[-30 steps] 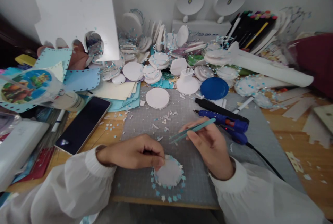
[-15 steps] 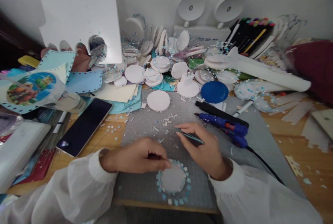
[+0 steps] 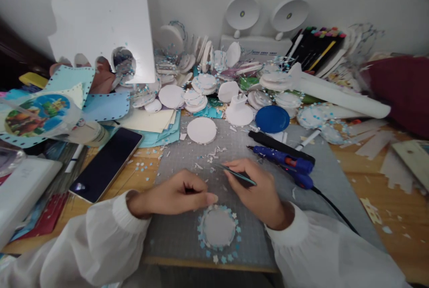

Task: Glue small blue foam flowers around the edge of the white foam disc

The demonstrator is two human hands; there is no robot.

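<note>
My right hand (image 3: 256, 189) is closed on a pair of slim tweezers (image 3: 239, 175), whose tips point left over small white paper scraps (image 3: 214, 154). Curled just left of it, my left hand (image 3: 181, 193) has thumb and fingers drawn together above the mat; whether something tiny sits between them I cannot make out. Just below the left thumb, a white foam disc (image 3: 219, 227) ringed with small blue and white star shapes (image 3: 229, 257) lies flat on the grey cutting mat (image 3: 174, 243), near its front edge.
A blue glue gun (image 3: 284, 158) with a black cord lies at right. To the left are a phone (image 3: 107, 163) and a lidded cup (image 3: 83, 129). White discs (image 3: 201, 130), a blue lid (image 3: 272, 118) and decorated pieces crowd the back, below a twin-lamp fixture (image 3: 256, 47).
My left hand has risen slightly up and left, off the edge of the ringed disc. The tweezers stay in my right hand, nearly in the same place. The whole view has shifted a little.
</note>
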